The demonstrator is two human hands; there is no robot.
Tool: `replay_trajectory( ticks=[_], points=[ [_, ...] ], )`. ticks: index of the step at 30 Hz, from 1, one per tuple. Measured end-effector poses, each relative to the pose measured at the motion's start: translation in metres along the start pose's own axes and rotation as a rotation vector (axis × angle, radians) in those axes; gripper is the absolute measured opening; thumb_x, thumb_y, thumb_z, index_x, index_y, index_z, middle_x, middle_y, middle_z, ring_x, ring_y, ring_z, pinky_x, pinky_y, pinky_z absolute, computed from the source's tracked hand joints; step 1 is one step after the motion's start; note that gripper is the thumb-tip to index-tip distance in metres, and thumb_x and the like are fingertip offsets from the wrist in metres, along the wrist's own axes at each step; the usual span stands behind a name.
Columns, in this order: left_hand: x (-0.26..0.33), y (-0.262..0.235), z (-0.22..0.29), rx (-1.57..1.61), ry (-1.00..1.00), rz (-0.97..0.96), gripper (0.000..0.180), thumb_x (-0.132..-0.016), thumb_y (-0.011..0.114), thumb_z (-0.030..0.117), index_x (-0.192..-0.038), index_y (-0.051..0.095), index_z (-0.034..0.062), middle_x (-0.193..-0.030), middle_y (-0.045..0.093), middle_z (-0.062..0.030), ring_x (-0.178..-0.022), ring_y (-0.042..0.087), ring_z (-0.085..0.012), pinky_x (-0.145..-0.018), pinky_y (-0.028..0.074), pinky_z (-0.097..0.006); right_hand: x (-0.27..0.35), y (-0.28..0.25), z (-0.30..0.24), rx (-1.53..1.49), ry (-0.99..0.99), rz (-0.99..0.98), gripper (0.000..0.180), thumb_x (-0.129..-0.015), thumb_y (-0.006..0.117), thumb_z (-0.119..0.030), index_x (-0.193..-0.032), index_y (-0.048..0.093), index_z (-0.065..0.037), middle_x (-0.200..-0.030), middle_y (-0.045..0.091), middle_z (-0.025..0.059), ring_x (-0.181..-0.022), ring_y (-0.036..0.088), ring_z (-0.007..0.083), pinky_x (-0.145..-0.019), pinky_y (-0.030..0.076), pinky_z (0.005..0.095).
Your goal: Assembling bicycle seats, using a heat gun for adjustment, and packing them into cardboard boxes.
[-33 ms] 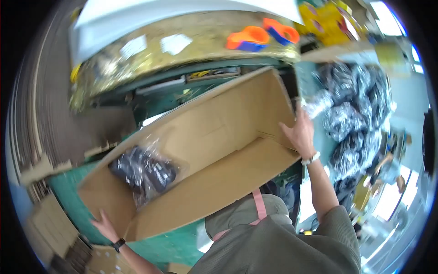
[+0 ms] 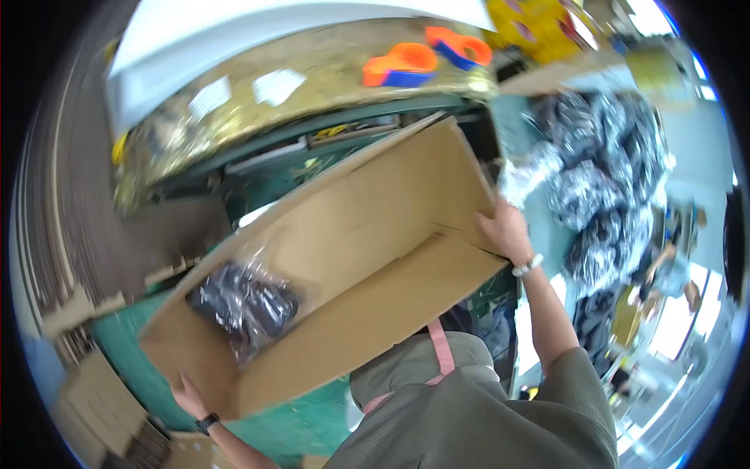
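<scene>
A long open cardboard box (image 2: 367, 207) lies slantwise in front of me, its top uncovered. Inside at its left end sits a dark item in a clear plastic bag (image 2: 250, 301); I cannot tell what the item is. My left hand (image 2: 190, 395) is closed on the near left end wall, with some of its fingers hidden outside. At the other end, my right hand (image 2: 509, 230) grips the right wall, thumb toward the inside and the other fingers mostly hidden behind the cardboard.
A green work table (image 2: 301, 426) is under the box. Beyond it, a shelf (image 2: 320, 66) carries two orange-and-blue tape dispensers (image 2: 402, 66) and paper slips. Dark goods in clear bags (image 2: 594, 180) are piled at right. Flat cardboard (image 2: 90, 391) lies at lower left. Another person (image 2: 668, 273) is far right.
My right hand has slid down and its raised fingers have closed around the box's right wall. My left thumb lies closer against the left end. The view has shifted slightly.
</scene>
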State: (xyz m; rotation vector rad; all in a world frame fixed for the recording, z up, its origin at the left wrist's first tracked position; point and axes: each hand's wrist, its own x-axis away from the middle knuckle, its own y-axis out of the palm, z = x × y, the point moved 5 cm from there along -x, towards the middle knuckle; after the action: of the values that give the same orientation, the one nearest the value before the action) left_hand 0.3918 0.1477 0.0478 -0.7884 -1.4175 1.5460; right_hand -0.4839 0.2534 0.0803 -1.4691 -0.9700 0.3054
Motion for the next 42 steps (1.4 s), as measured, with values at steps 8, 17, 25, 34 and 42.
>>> replay_trajectory(
  ticks=[8, 17, 25, 34, 42],
  points=[
    [0.005, 0.012, 0.100, -0.083, 0.046, -0.123, 0.053, -0.096, 0.062, 0.025, -0.133, 0.047, -0.0105, -0.126, 0.058, -0.0288, -0.116, 0.057, -0.0404, -0.099, 0.046, -0.044, 0.029, 0.008, 0.115, -0.109, 0.004, -0.057, 0.028, -0.085, 0.059, -0.023, -0.098, 0.053, 0.001, -0.064, 0.062, 0.0208, -0.063, 0.064, 0.0400, -0.057, 0.051, 0.0500],
    [0.430, 0.026, 0.724, 0.257, 1.217, -0.238, 0.051, -0.090, 0.065, 0.007, -0.136, 0.047, -0.0049, -0.136, 0.051, -0.0208, -0.127, 0.048, -0.0339, -0.110, 0.035, -0.044, 0.027, 0.021, 0.341, -0.908, 0.308, 0.197, 0.043, -0.088, 0.064, -0.038, -0.110, 0.063, 0.000, -0.094, 0.068, 0.0213, -0.087, 0.066, 0.0361, -0.077, 0.052, 0.0434],
    [0.719, 0.211, 0.949, 0.335, 1.519, -0.901, 0.060, -0.085, 0.072, 0.025, -0.131, 0.049, -0.0060, -0.130, 0.054, -0.0251, -0.122, 0.051, -0.0386, -0.103, 0.041, -0.044, 0.005, 0.010, 0.551, -0.775, 0.752, 0.815, 0.075, -0.075, 0.077, -0.033, -0.130, 0.046, 0.008, -0.116, 0.056, 0.0269, -0.107, 0.055, 0.0419, -0.091, 0.046, 0.0480],
    [0.913, 0.179, 1.111, 0.428, 1.989, -0.192, 0.083, -0.072, 0.081, 0.024, -0.140, 0.040, 0.0028, -0.130, 0.054, -0.0268, -0.116, 0.055, -0.0446, -0.098, 0.045, -0.048, -0.053, -0.037, 0.608, -0.667, 0.931, 0.817, 0.088, -0.069, 0.080, -0.033, -0.137, 0.038, 0.004, -0.119, 0.054, 0.0263, -0.110, 0.056, 0.0455, -0.094, 0.048, 0.0503],
    [0.793, 0.189, 1.093, 0.811, 1.063, -1.101, 0.023, -0.084, 0.066, 0.018, -0.087, 0.067, -0.0048, -0.089, 0.070, -0.0056, -0.077, 0.065, -0.0179, -0.072, 0.052, -0.034, -0.005, -0.036, 0.601, -1.077, 0.762, 0.487, 0.068, -0.067, 0.072, -0.018, -0.126, 0.049, 0.007, -0.105, 0.066, 0.0263, -0.093, 0.067, 0.0389, -0.081, 0.053, 0.0426]
  ],
)
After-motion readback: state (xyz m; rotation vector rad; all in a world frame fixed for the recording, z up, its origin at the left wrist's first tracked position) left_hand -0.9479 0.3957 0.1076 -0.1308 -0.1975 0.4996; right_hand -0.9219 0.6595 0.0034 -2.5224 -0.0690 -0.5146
